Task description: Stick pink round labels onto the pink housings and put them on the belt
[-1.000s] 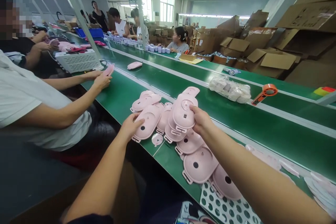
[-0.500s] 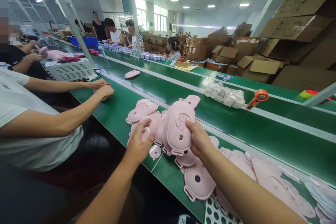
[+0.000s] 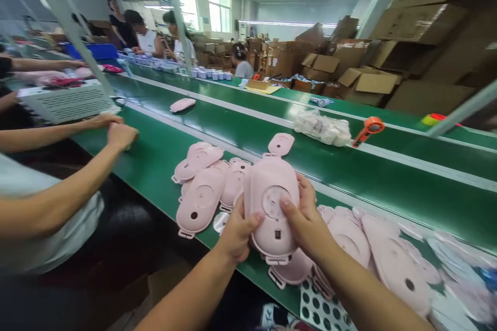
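Note:
Between my two hands is a pink oval plastic shell (image 3: 267,176), with a round recess in its middle, a small square dark opening below that and a slotted tab at its lower end. My left hand (image 3: 239,230) grips its left edge, thumb on the face. My right hand (image 3: 306,214) grips the right edge, its thumb resting by the round recess. To the left lie several similar shells, one a pink shell with a dark round hole (image 3: 202,199). More pink shells (image 3: 349,240) spread out to the right, below my right forearm.
A co-worker's hands (image 3: 116,132) are at the bench on the left. On the green belt lie a lone pink shell (image 3: 182,105), a plastic-wrapped bundle (image 3: 322,128) and an orange handheld fan (image 3: 368,130). A sheet of dark round stickers (image 3: 320,305) is at the front edge. Cardboard boxes rise behind.
My left hand has moved right, from above the left pile onto the held shell, and closed on its edge. The shell now sits lower in view, and the view has turned slightly right.

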`<state>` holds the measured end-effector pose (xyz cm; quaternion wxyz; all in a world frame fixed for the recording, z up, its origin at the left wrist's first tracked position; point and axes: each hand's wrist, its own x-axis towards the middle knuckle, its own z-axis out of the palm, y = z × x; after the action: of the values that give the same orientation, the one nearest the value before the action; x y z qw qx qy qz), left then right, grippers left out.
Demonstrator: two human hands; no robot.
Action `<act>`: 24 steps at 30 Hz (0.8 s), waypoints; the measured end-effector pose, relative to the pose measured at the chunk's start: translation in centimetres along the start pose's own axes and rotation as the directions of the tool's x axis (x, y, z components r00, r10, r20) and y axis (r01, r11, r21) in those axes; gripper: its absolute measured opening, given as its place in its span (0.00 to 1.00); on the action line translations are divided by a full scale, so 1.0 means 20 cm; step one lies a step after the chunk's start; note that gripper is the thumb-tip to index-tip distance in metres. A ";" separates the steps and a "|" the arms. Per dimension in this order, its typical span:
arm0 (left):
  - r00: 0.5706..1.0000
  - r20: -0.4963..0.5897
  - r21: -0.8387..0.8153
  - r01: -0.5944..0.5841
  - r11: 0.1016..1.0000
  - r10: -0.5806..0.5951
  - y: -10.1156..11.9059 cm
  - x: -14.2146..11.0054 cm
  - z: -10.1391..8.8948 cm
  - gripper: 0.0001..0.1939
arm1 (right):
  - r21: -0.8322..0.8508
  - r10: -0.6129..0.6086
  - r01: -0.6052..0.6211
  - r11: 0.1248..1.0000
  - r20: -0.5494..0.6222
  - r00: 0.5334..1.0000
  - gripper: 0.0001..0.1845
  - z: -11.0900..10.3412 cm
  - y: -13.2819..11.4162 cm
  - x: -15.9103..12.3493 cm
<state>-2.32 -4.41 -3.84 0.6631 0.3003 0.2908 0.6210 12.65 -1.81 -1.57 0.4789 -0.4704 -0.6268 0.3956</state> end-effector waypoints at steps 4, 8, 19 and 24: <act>0.979 -0.126 0.137 -0.143 0.980 0.161 -0.02 0.01 -0.01 0.38 | -0.621 -0.432 0.387 0.681 0.085 0.898 0.24 -0.06 -0.12 0.01; 0.934 -0.175 0.319 -0.244 0.916 0.310 -0.04 0.00 0.00 0.41 | -0.719 -0.383 0.411 0.560 0.215 0.898 0.20 -0.10 -0.23 -0.03; 0.869 -0.198 0.390 -0.356 0.849 0.454 -0.17 -0.04 0.02 0.44 | -0.681 -0.327 0.679 0.275 0.597 0.732 0.11 -0.25 -0.32 -0.01; 0.905 -0.199 0.223 -0.331 0.917 0.375 -0.17 -0.05 0.13 0.39 | -0.586 -0.289 0.791 0.173 0.738 0.610 0.06 -0.34 -0.39 0.06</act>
<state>1.74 -5.57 -4.72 0.4690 0.3314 0.3646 0.7330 17.55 -2.18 7.74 0.0984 -0.2662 -0.9530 -0.1064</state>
